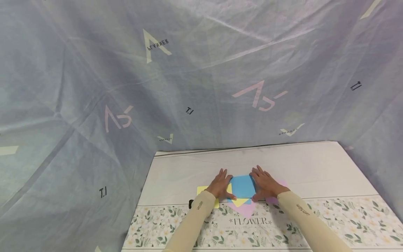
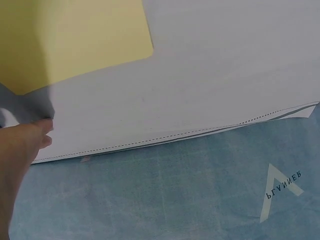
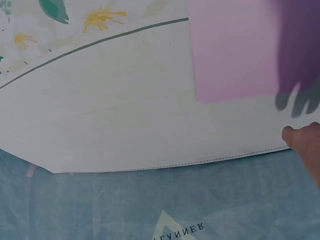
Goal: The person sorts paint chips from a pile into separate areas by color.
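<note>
Head view shows a person's left hand (image 1: 221,185) and right hand (image 1: 265,184), spread wide, at opposite edges of a blue sheet (image 1: 243,187) lying over yellow paper (image 1: 240,202) and pink paper (image 1: 247,210)

On the desk (image 1: 308,164), a stack of paper squares (image 1: 243,187) lies between the left hand (image 1: 221,185) and the right hand (image 1: 265,184), with one separate sheet (image 1: 202,189) to the stack's left, another sheet (image 1: 272,200) to its right, and a hanging cloth (image 1: 207,126) behind the desk.

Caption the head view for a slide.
Left hand and right hand flank a blue sheet layered over a yellow sheet and a pink sheet.
</note>
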Demonstrator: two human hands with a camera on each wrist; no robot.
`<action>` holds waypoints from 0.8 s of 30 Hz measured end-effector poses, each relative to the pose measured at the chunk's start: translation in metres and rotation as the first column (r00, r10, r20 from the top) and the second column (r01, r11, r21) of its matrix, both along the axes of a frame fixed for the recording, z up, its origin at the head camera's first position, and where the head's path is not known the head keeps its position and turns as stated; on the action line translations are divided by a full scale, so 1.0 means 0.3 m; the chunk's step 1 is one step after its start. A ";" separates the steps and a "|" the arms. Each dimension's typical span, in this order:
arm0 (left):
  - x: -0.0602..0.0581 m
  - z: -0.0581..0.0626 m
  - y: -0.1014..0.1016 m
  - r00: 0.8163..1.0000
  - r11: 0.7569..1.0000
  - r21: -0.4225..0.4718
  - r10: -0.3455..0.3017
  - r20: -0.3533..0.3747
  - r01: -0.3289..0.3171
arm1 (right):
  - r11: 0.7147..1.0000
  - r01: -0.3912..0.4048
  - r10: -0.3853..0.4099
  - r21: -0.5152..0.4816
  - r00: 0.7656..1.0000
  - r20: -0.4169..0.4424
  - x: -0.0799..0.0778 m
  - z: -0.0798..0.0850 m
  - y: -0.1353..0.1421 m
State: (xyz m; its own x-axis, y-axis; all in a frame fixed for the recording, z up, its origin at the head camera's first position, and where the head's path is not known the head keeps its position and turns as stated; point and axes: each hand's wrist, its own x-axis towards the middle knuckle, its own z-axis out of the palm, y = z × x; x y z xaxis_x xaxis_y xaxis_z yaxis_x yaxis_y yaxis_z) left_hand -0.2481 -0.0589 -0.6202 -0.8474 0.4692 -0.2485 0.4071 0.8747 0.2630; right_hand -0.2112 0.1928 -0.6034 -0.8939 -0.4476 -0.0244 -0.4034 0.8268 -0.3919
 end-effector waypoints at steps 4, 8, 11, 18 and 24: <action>0.000 0.007 0.005 1.000 1.000 0.023 -0.020 0.019 0.020 | 1.000 0.018 -0.018 0.000 0.999 0.035 0.001 0.011 0.005; 0.000 0.011 0.005 0.999 0.999 0.034 -0.013 0.029 0.012 | 0.999 0.026 -0.025 -0.018 0.997 0.068 -0.003 0.019 0.002; -0.001 0.013 -0.001 0.999 0.999 0.039 -0.010 0.033 0.009 | 1.000 0.021 -0.020 -0.016 0.998 0.064 -0.008 0.015 -0.003; -0.013 -0.001 -0.006 0.999 0.998 0.057 -0.011 0.036 0.009 | 1.000 0.003 -0.003 -0.025 1.000 0.029 -0.004 0.015 -0.003; -0.008 0.015 -0.015 0.999 0.994 0.098 -0.041 0.016 0.039 | 0.999 0.002 -0.001 -0.034 1.000 0.027 0.000 0.016 0.003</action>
State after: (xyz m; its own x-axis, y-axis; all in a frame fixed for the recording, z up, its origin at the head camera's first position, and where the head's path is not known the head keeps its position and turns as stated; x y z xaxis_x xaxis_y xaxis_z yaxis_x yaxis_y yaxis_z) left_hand -0.2507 -0.0634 -0.6158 -0.8234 0.5253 -0.2145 0.4357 0.8275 0.3542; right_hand -0.2113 0.1935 -0.5987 -0.8939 -0.4470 -0.0331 -0.3909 0.8135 -0.4306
